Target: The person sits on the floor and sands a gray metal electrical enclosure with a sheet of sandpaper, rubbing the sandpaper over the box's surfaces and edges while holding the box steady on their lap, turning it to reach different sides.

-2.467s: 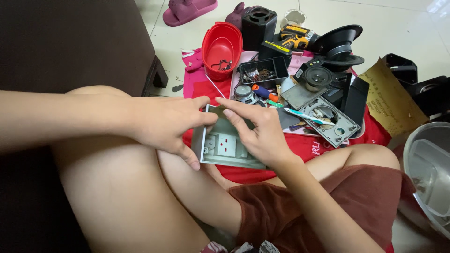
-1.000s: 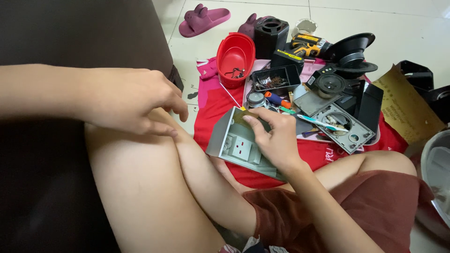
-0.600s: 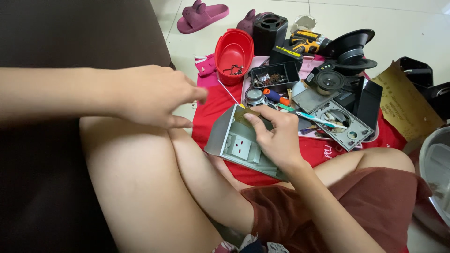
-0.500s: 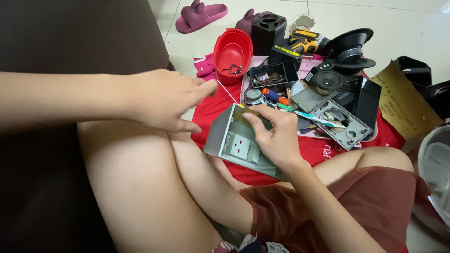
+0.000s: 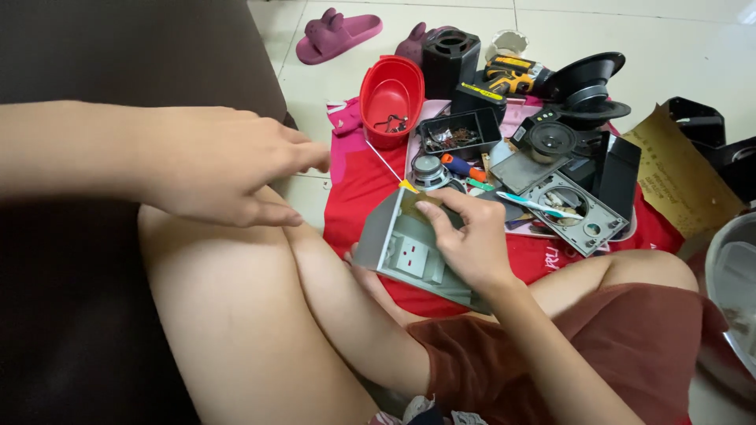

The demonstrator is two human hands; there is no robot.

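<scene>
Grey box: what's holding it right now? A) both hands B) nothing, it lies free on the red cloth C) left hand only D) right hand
D: the right hand grips the grey box with fingers over its top edge, while the left hand hovers apart above the knee, holding nothing.

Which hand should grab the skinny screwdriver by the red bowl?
Probably the left hand: it is empty, fingers pointing toward the screwdriver. The right hand is gripping the grey box.
</scene>
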